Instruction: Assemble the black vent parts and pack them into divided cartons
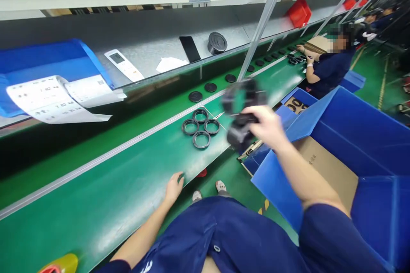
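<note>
Over the bench edge point(206, 160), the right hand point(265, 126) grasped blurred black parts point(240, 131) near four rings point(201, 140); whether the left hand point(174, 188) held anything was unclear. A loose hold could have dropped one.

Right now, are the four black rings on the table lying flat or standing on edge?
Flat: the black rings face upward, green table showing through their openings.

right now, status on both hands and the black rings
Right hand gripping blurred black parts, raised. Left hand at edge of green worktop, grip unclear. Four black rings grouped on it, nothing covering them.
</note>
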A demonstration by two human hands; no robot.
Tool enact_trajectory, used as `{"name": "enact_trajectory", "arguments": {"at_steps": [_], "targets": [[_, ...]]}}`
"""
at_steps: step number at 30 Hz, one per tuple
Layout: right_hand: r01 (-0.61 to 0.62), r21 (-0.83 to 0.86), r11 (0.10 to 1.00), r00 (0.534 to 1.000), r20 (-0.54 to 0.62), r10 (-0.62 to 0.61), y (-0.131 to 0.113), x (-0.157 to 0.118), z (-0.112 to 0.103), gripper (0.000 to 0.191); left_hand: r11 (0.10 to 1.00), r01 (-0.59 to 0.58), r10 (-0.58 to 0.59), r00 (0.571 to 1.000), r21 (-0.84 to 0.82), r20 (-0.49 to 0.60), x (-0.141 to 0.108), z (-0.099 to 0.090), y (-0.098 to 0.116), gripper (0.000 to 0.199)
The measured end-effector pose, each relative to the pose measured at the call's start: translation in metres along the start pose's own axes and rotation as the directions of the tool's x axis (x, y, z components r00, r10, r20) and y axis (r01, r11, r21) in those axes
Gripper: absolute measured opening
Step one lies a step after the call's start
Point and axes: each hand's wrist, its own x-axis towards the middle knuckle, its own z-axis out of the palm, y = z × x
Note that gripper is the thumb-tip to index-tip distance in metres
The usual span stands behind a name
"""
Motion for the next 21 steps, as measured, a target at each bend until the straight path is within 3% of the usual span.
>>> {"name": "enact_trajectory", "arguments": {"at_steps": [1, 2, 3, 5, 7, 10, 13, 16, 18, 20, 21], "targets": [[0.108, 0.019, 0.994, 0.994, 0.014, -0.108, -0.027, 0.032, 0.042, 0.051, 1.0, -0.005, 0.005, 1.0, -0.013, -0.004, -0.001, 0.003, -0.002, 0.033], [0.19, 0.012, 0.982, 0.971, 0.148, -0.19, -0.051, 0.059, 0.087, 0.047, 1.0, -0.01, 0.01, 1.0, -0.024, -0.011, -0.002, 0.004, -0.003, 0.033], [0.247, -0.011, 0.969, 0.926, 0.296, -0.233, -0.074, 0.081, 0.131, 0.043, 0.999, -0.017, 0.017, 1.0, -0.033, -0.017, -0.004, 0.004, -0.004, 0.034], [0.362, -0.065, 0.93, 0.79, 0.552, -0.269, -0.112, 0.11, 0.208, 0.037, 0.998, -0.039, 0.038, 0.999, -0.044, -0.025, -0.008, 0.0, -0.008, 0.038], [0.368, -0.075, 0.927, 0.75, 0.614, -0.247, -0.138, 0.122, 0.26, 0.029, 0.997, -0.041, 0.038, 0.998, -0.065, -0.049, -0.015, -0.009, -0.016, 0.041], [0.314, -0.094, 0.945, 0.756, 0.626, -0.189, -0.157, 0.131, 0.296, 0.024, 0.992, 0.05, -0.061, 0.993, -0.112, -0.1, -0.024, -0.023, -0.033, 0.042], [0.27, -0.089, 0.959, 0.793, 0.586, -0.168, -0.155, 0.137, 0.299, 0.027, 0.983, 0.149, -0.156, 0.985, -0.107, -0.067, -0.024, -0.032, -0.043, 0.042], [0.343, -0.007, 0.939, 0.773, 0.57, -0.278, -0.139, 0.126, 0.27, 0.028, 0.989, 0.144, -0.143, 0.989, -0.036, 0.04, -0.018, -0.034, -0.034, 0.043], [0.44, 0.199, 0.876, 0.684, 0.557, -0.47, -0.119, 0.1, 0.226, 0.019, 0.995, 0.104, -0.104, 0.989, 0.007, 0.105, -0.01, -0.033, -0.015, 0.04], [0.457, 0.469, 0.756, 0.591, 0.475, -0.652, -0.088, 0.059, 0.166, 0.013, 0.999, 0.026, -0.031, 0.988, 0.031, 0.151, 0.002, -0.031, 0.018, 0.039], [0.421, 0.576, 0.701, 0.589, 0.414, -0.694, -0.067, 0.034, 0.132, 0.013, 0.999, -0.032, 0.027, 0.986, 0.029, 0.167, 0.008, -0.029, 0.039, 0.04]]}}
